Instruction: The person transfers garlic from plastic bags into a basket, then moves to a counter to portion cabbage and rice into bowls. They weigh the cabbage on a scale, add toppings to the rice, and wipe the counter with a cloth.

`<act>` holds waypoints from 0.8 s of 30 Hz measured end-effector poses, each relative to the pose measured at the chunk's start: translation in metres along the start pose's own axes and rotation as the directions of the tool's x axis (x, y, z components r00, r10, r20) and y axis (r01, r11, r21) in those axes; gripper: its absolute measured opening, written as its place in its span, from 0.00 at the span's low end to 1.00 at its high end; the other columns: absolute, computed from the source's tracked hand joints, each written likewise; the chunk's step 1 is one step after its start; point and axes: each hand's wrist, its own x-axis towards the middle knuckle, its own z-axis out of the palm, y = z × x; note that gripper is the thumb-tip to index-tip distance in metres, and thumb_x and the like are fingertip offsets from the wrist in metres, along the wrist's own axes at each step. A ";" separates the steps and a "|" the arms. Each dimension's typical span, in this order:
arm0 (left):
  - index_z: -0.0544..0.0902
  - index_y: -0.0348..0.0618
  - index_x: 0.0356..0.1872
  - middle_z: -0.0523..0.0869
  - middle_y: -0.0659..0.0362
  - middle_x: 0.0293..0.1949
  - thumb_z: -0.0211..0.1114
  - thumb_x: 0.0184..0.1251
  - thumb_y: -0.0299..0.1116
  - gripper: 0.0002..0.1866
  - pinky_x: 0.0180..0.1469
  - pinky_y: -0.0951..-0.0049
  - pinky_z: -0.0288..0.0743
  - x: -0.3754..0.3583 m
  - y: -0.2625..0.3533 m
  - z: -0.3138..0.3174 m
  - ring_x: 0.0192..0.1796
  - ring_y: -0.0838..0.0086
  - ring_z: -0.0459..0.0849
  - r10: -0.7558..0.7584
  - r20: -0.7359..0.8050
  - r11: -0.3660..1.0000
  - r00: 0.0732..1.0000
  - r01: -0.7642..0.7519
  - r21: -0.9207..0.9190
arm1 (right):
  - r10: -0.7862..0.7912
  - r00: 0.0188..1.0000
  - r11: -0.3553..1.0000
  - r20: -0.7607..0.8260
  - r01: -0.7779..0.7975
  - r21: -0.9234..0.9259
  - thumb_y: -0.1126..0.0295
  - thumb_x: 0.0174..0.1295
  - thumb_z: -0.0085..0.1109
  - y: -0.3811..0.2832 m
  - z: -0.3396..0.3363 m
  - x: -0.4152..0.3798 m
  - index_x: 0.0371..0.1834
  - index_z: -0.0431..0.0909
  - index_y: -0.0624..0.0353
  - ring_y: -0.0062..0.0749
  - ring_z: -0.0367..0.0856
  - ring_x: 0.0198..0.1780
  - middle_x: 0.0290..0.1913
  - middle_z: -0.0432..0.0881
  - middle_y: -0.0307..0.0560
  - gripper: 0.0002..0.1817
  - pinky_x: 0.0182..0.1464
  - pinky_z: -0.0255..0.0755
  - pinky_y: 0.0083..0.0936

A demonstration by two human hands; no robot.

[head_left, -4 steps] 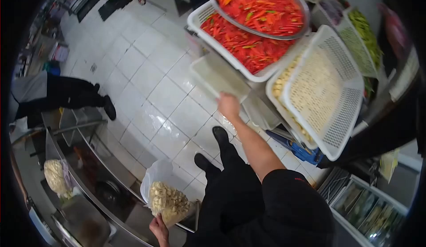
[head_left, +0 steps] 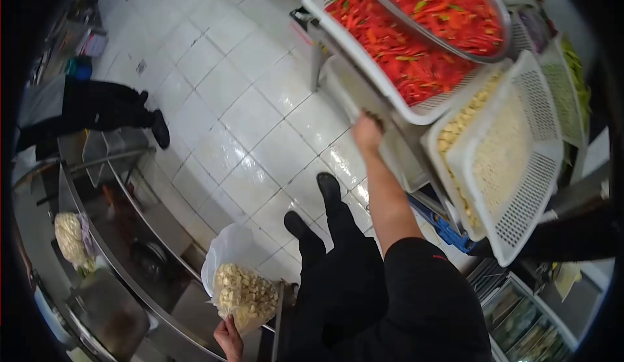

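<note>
My left hand (head_left: 229,338) is closed at the lower left, pinching the edge of a clear plastic bag (head_left: 246,297) full of pale, clove-like pieces. The bag rests by the metal counter, with white plastic (head_left: 224,255) bunched behind it. My right arm stretches forward. My right hand (head_left: 368,133) is at the rim of a white plastic bin (head_left: 341,86) below the baskets, its fingers curled and partly blurred. A second pale bin (head_left: 404,160) sits just beside that hand.
Above the bins stand a white basket (head_left: 416,105) and metal bowl (head_left: 448,45) of cut red chillies, and a tilted white basket (head_left: 530,167). Another person (head_left: 97,112) stands at the left. Metal shelving (head_left: 175,222) runs along the left. The tiled floor (head_left: 250,138) looks wet.
My view has shifted, so the baskets appear further right. My right hand has moved forward, closer beneath the chilli basket, along the bin's rim. My left hand keeps hold of the bag.
</note>
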 end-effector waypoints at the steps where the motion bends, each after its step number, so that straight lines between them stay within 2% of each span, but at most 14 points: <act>1: 0.72 0.31 0.23 0.67 0.63 0.18 0.67 0.84 0.42 0.29 0.27 0.63 0.59 -0.017 0.003 -0.021 0.28 0.80 0.62 -0.063 0.014 0.998 0.998 0.063 -0.008 | 0.025 0.999 0.998 0.020 -0.023 -0.065 0.61 0.74 0.65 0.007 0.023 -0.014 0.50 0.84 0.55 0.56 0.90 0.52 0.51 0.91 0.55 0.11 0.60 0.82 0.45; 5: 0.76 0.31 0.21 0.74 0.66 0.18 0.67 0.82 0.34 0.25 0.26 0.67 0.62 -0.028 -0.071 -0.016 0.25 0.82 0.67 -0.058 0.011 0.986 0.998 0.056 0.159 | 0.092 0.994 0.992 0.053 -0.096 0.079 0.58 0.74 0.66 0.046 0.113 0.011 0.72 0.78 0.44 0.52 0.74 0.75 0.70 0.82 0.55 0.25 0.76 0.65 0.58; 7: 0.90 0.33 0.47 0.84 0.37 0.29 0.67 0.83 0.50 0.24 0.41 0.55 0.77 -0.026 0.020 -0.017 0.32 0.70 0.74 -0.315 0.184 0.920 0.931 0.252 0.299 | -0.049 0.959 0.999 0.281 0.046 0.016 0.56 0.71 0.69 0.035 0.134 0.004 0.84 0.68 0.39 0.48 0.67 0.81 0.80 0.72 0.56 0.38 0.79 0.60 0.63; 8: 0.89 0.31 0.44 0.81 0.42 0.25 0.68 0.83 0.50 0.24 0.38 0.56 0.76 -0.030 0.025 -0.008 0.33 0.74 0.71 -0.213 0.146 0.958 0.966 0.177 0.225 | -0.072 0.950 0.997 0.303 0.061 0.044 0.56 0.71 0.69 0.017 0.159 -0.012 0.84 0.68 0.39 0.48 0.67 0.81 0.80 0.72 0.56 0.38 0.79 0.60 0.63; 10: 0.87 0.31 0.40 0.77 0.42 0.24 0.67 0.84 0.46 0.23 0.35 0.56 0.74 -0.021 0.020 -0.009 0.30 0.72 0.70 -0.156 0.213 0.975 0.965 0.116 0.188 | -0.341 0.885 0.798 0.318 0.093 0.595 0.61 0.69 0.71 -0.001 0.201 -0.036 0.85 0.68 0.42 0.55 0.64 0.84 0.83 0.68 0.56 0.40 0.85 0.58 0.51; 12: 0.85 0.30 0.38 0.76 0.41 0.24 0.66 0.85 0.45 0.23 0.35 0.56 0.73 -0.016 0.036 -0.021 0.30 0.71 0.70 -0.106 0.282 0.990 0.954 0.075 0.120 | -0.364 0.794 0.852 0.487 0.072 0.519 0.59 0.72 0.66 -0.048 0.191 -0.114 0.81 0.73 0.46 0.55 0.66 0.84 0.82 0.71 0.57 0.33 0.85 0.60 0.48; 13: 0.85 0.30 0.37 0.75 0.41 0.24 0.66 0.85 0.45 0.23 0.35 0.55 0.73 -0.017 0.041 -0.027 0.30 0.71 0.70 -0.047 0.313 0.996 0.949 0.022 0.084 | -0.578 0.705 0.792 0.411 0.362 0.492 0.58 0.74 0.64 -0.054 0.239 -0.169 0.75 0.80 0.48 0.55 0.73 0.79 0.76 0.79 0.57 0.27 0.82 0.64 0.46; 14: 0.84 0.30 0.35 0.74 0.42 0.23 0.67 0.84 0.43 0.22 0.34 0.55 0.72 -0.022 0.050 -0.037 0.30 0.72 0.68 0.083 0.313 0.994 0.946 -0.099 0.035 | -0.553 0.678 0.675 0.484 0.025 0.737 0.57 0.75 0.64 -0.090 0.120 -0.211 0.69 0.83 0.52 0.51 0.78 0.75 0.71 0.84 0.56 0.23 0.79 0.69 0.49; 15: 0.86 0.30 0.37 0.76 0.40 0.24 0.68 0.83 0.40 0.19 0.34 0.54 0.72 -0.024 0.048 -0.045 0.29 0.70 0.69 0.134 0.337 0.989 0.932 -0.145 0.010 | -0.528 0.432 0.643 0.731 -0.359 0.676 0.55 0.79 0.61 -0.112 0.071 -0.252 0.65 0.84 0.57 0.46 0.81 0.72 0.67 0.87 0.53 0.21 0.76 0.72 0.45; 16: 0.87 0.30 0.39 0.79 0.41 0.24 0.68 0.83 0.39 0.18 0.36 0.54 0.73 -0.036 0.048 -0.052 0.30 0.70 0.72 0.093 0.307 0.995 0.947 -0.080 -0.053 | -0.748 0.388 0.454 0.539 -0.294 0.841 0.54 0.82 0.59 -0.122 0.074 -0.306 0.71 0.81 0.57 0.37 0.83 0.68 0.69 0.86 0.47 0.24 0.70 0.76 0.38; 17: 0.88 0.29 0.41 0.82 0.41 0.25 0.69 0.82 0.38 0.17 0.37 0.54 0.74 -0.033 0.041 -0.055 0.30 0.69 0.74 0.067 0.325 0.990 0.943 -0.023 -0.137 | -0.701 0.427 0.536 0.571 -0.211 0.817 0.52 0.84 0.57 -0.137 0.016 -0.356 0.79 0.76 0.53 0.33 0.82 0.68 0.75 0.82 0.43 0.28 0.69 0.76 0.32; 19: 0.89 0.28 0.44 0.86 0.49 0.27 0.68 0.83 0.39 0.18 0.37 0.56 0.74 -0.037 0.092 -0.108 0.33 0.72 0.76 0.363 0.430 0.925 0.827 -0.374 -0.062 | -0.587 0.174 0.496 0.791 -0.695 0.521 0.29 0.82 0.42 -0.147 -0.093 -0.419 0.88 0.64 0.50 0.43 0.70 0.82 0.83 0.72 0.47 0.44 0.82 0.65 0.42; 22: 0.89 0.28 0.47 0.86 0.53 0.28 0.68 0.84 0.39 0.18 0.41 0.63 0.77 -0.063 0.115 -0.165 0.36 0.74 0.76 0.492 0.581 0.869 0.649 -0.333 -0.365 | -0.627 0.064 -0.117 0.777 -0.993 -0.012 0.31 0.81 0.47 -0.160 -0.182 -0.499 0.88 0.65 0.49 0.40 0.72 0.79 0.83 0.71 0.43 0.43 0.80 0.68 0.44; 24: 0.90 0.30 0.44 0.87 0.52 0.28 0.68 0.83 0.40 0.18 0.43 0.62 0.78 -0.100 0.209 -0.235 0.35 0.71 0.79 0.484 0.645 0.858 0.592 -0.466 -0.216 | -0.722 0.211 -0.367 0.659 -0.924 -0.106 0.30 0.81 0.47 -0.205 -0.245 -0.491 0.88 0.65 0.49 0.42 0.72 0.79 0.84 0.71 0.44 0.44 0.80 0.68 0.44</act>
